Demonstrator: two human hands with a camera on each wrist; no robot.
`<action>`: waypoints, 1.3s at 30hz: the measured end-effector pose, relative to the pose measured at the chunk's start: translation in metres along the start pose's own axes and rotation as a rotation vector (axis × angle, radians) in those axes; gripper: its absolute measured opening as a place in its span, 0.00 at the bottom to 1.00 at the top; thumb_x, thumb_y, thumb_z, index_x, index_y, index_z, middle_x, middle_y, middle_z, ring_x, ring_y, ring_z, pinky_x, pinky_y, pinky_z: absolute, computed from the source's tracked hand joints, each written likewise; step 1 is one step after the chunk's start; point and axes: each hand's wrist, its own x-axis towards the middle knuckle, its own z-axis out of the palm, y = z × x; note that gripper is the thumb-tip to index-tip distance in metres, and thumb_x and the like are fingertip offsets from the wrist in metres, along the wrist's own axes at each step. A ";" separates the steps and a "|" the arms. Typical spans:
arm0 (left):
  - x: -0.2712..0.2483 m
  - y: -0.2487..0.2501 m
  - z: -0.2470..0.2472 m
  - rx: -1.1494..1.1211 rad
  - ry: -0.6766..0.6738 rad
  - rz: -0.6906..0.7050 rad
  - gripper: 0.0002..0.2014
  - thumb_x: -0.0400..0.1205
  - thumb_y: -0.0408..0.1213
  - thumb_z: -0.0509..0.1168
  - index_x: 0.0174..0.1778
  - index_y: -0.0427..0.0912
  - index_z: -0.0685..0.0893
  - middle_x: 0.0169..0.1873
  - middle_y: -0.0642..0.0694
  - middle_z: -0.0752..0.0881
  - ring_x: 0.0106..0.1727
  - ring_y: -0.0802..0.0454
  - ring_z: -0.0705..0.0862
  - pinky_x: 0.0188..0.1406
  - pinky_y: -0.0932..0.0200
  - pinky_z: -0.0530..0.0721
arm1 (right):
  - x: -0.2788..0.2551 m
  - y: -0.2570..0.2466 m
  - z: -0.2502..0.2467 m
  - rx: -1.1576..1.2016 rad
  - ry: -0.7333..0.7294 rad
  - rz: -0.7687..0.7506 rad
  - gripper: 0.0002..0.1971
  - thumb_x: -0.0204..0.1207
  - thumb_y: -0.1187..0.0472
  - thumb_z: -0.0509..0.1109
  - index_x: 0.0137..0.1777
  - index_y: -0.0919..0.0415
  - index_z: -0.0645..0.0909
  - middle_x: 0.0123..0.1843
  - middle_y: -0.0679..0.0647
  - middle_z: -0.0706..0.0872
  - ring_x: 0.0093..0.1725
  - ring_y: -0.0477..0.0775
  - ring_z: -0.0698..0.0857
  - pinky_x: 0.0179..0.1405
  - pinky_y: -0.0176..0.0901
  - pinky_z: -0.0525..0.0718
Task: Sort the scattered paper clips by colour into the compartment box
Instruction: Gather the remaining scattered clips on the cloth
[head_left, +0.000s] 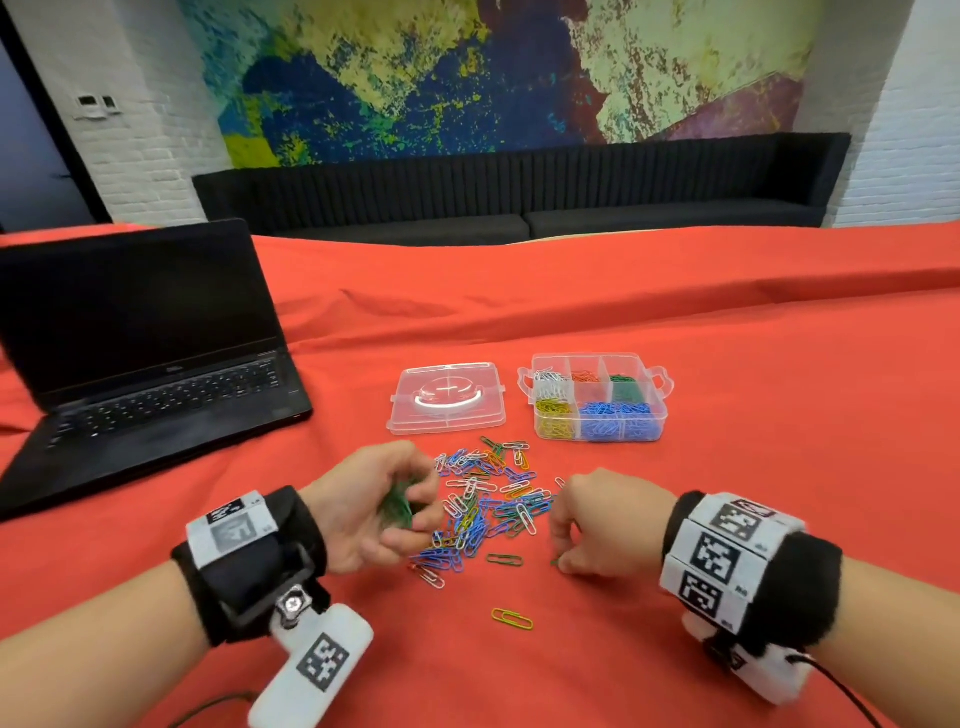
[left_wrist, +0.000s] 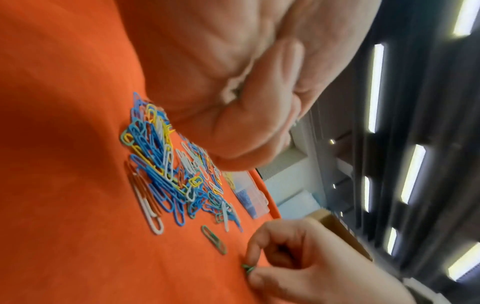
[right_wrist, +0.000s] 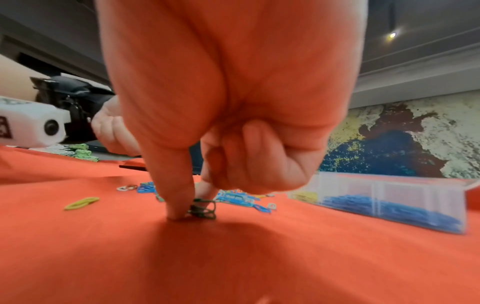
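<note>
Pinched between your right hand (head_left: 597, 525) thumb and forefinger, a green clip (right_wrist: 203, 208) stands on the red cloth (head_left: 727, 415), while your left hand (head_left: 374, 506), cupping a green bunch (head_left: 397, 506), waits just leftward, nearer than the box (head_left: 597, 434) beyond.

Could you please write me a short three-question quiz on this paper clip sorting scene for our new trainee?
1. True or false: the lid is fitted on the compartment box.
2. Which colour of clips does the left hand hold in its palm? A red, B green, C white.
3. Fill in: the right hand pinches a green paper clip against the ____ cloth.

Key:
1. False; it lies on the cloth to the left of the box.
2. B.
3. Red.
</note>
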 end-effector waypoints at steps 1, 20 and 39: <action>0.002 -0.003 0.002 0.071 0.042 0.010 0.16 0.82 0.43 0.53 0.28 0.44 0.65 0.24 0.45 0.65 0.16 0.57 0.58 0.12 0.77 0.53 | -0.002 0.000 0.001 0.005 -0.015 -0.010 0.06 0.73 0.54 0.72 0.46 0.54 0.86 0.36 0.45 0.84 0.41 0.49 0.81 0.40 0.36 0.74; 0.019 -0.011 0.017 0.673 -0.092 0.109 0.09 0.85 0.38 0.57 0.38 0.47 0.73 0.20 0.48 0.66 0.14 0.58 0.62 0.12 0.72 0.60 | -0.011 0.017 -0.008 1.574 -0.370 0.286 0.08 0.67 0.62 0.52 0.30 0.58 0.71 0.29 0.57 0.74 0.18 0.48 0.64 0.15 0.27 0.61; 0.053 0.004 0.038 1.443 0.230 0.276 0.11 0.82 0.47 0.64 0.55 0.45 0.78 0.33 0.58 0.73 0.40 0.54 0.75 0.40 0.62 0.68 | 0.005 0.030 -0.012 0.249 0.068 0.057 0.06 0.71 0.57 0.73 0.45 0.54 0.91 0.29 0.42 0.83 0.28 0.38 0.77 0.26 0.22 0.69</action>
